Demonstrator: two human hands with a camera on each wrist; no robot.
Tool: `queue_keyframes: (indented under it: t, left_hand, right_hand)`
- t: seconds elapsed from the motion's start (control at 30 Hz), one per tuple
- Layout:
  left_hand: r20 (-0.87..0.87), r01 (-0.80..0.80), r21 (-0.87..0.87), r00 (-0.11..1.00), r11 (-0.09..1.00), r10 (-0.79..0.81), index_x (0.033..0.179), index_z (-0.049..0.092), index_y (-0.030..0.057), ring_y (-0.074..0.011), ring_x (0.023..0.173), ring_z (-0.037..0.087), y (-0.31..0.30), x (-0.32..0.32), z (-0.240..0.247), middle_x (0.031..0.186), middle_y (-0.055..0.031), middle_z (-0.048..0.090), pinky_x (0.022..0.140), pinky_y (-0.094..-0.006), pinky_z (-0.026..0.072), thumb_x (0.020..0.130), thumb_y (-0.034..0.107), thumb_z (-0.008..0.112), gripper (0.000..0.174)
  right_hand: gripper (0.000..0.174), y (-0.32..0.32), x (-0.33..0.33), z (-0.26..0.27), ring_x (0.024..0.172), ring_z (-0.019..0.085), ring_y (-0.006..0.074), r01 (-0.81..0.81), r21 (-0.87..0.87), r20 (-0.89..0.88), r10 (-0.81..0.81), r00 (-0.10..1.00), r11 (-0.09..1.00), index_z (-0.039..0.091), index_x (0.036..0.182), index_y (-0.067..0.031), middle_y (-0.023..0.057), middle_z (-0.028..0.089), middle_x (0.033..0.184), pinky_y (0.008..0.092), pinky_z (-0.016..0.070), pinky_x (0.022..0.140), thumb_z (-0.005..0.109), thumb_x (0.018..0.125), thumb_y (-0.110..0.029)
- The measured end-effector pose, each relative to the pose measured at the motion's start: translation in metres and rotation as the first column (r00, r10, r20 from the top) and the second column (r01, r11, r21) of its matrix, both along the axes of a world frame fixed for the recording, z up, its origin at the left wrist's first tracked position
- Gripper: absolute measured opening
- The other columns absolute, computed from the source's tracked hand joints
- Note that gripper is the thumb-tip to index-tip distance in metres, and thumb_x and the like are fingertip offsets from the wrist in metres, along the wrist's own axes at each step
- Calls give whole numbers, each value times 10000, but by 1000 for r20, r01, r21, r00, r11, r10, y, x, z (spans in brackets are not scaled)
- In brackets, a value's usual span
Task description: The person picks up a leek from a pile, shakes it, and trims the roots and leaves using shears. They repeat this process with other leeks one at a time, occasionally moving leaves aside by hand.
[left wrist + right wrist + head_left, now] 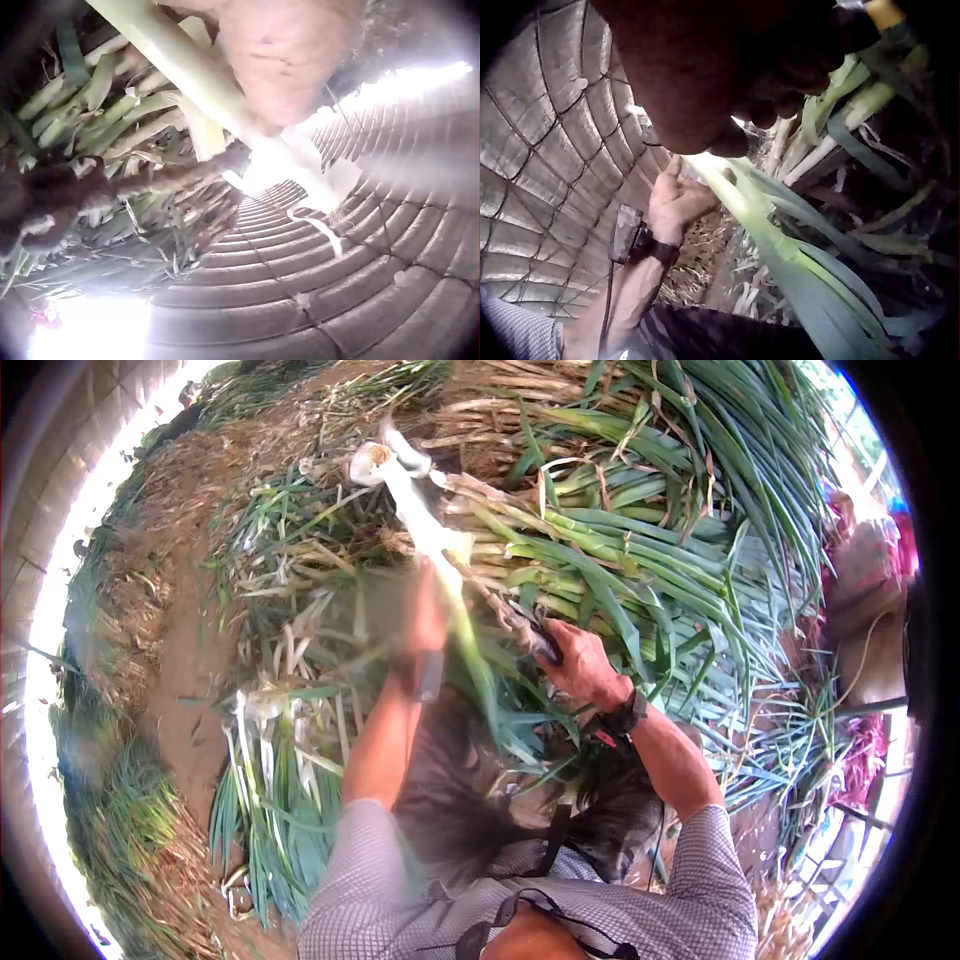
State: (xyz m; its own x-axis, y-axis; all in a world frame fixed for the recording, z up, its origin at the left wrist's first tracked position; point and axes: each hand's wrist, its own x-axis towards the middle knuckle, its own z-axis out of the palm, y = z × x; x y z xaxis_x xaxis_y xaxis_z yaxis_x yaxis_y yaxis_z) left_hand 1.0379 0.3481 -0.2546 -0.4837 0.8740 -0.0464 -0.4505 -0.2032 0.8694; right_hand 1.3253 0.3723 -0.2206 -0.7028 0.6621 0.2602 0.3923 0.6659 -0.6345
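Note:
A leek (425,525) with a white shank and green leaves stands tilted in front of the body, its root end up and away. My left hand (426,615), blurred, grips it around the shank; in the left wrist view the thumb side lies along the stalk (187,75). Loose pale skin (326,225) hangs by the roots. My right hand (582,665) holds a dark-handled tool (515,622), its narrow brown length crusted with dirt and pointing toward the leek. In the right wrist view the right hand (705,82) is a dark shape above the leek leaves (802,292).
Piled leeks (610,550) with dirty roots fill the far right. Cleaned white-stemmed leeks (290,760) lie at the left, beside bare soil (185,720). Green trimmings (130,800) are heaped farther left. A ribbed covering (360,285) curves overhead.

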Motion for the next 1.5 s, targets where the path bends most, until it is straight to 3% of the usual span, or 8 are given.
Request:
queue_keyframes:
  t: [0.23, 0.47, 0.6, 0.77, 0.83, 1.3, 1.4, 1.5]
  left_hand:
    - [-23, 71, -37, 997, 997, -72, 1223, 611, 82, -210, 908, 681, -6, -6, 4, 1012, -51, 664, 647, -468, 648, 1005, 470, 643, 446]
    - [-466, -115, -31, 880, 993, 88, 1096, 656, 79, -171, 772, 682, 20, -30, -77, 884, -34, 676, 545, -370, 586, 957, 540, 680, 482]
    - [-360, 43, -69, 931, 997, -66, 1071, 673, 69, -161, 682, 678, 9, -26, -54, 870, -38, 705, 485, -330, 538, 962, 425, 707, 374]
    - [-285, 95, -469, 925, 878, -252, 1096, 719, 24, -166, 753, 694, -6, 19, 7, 930, -68, 731, 561, -311, 551, 938, 296, 740, 315]
    - [-644, -44, -378, 730, 925, -229, 1104, 713, -5, -156, 830, 679, 12, -8, -73, 962, -77, 727, 696, -326, 533, 926, 370, 738, 416]
    - [-570, 282, -363, 686, 888, -451, 1185, 711, 18, -115, 905, 671, -19, -10, -33, 1036, -49, 737, 775, -276, 547, 927, 189, 752, 312]
    - [-639, 285, -348, 626, 893, -448, 1162, 695, 12, -133, 873, 689, -16, 10, -34, 1000, -57, 741, 771, -283, 557, 876, 99, 770, 309]
    - [-407, 315, -281, 816, 907, -410, 1102, 680, 21, -142, 849, 691, -18, 30, -37, 947, -52, 729, 751, -289, 562, 860, 52, 761, 257]
  right_hand:
    - [380, 8, -13, 1, 873, 663, 450, 77, 25, -31, -76, 997, 997, 621, 1171, -34, 224, 677, 933, 490, 544, 729, 728, 823, -141]
    - [388, 11, -18, 10, 884, 656, 456, 50, 14, -7, -50, 999, 999, 627, 1174, -34, 208, 672, 929, 481, 540, 748, 737, 818, -143]
    - [356, 8, -25, 14, 843, 650, 458, 91, 9, -89, -90, 992, 996, 625, 1144, -32, 207, 665, 880, 482, 538, 729, 736, 825, -145]
    - [396, 5, -27, 19, 853, 649, 465, 20, 9, -158, -19, 987, 1000, 624, 1178, -18, 229, 677, 913, 484, 537, 736, 742, 824, -152]
    - [426, 5, -22, 20, 873, 660, 461, 85, -59, -50, -88, 995, 995, 625, 1200, -13, 233, 683, 940, 482, 542, 747, 747, 819, -158]
    - [397, 2, 6, 15, 889, 658, 466, 122, -25, -59, -124, 991, 992, 648, 1180, -26, 235, 702, 959, 467, 549, 762, 749, 823, -168]
    - [341, -5, 4, 19, 740, 625, 324, 84, -113, -281, -113, 953, 990, 643, 1141, -12, 171, 666, 847, 413, 511, 700, 745, 851, -159]
    - [307, -11, 5, 25, 685, 553, 198, 70, -275, -377, -174, 910, 959, 636, 1105, -2, 80, 631, 783, 349, 460, 640, 747, 868, -163]
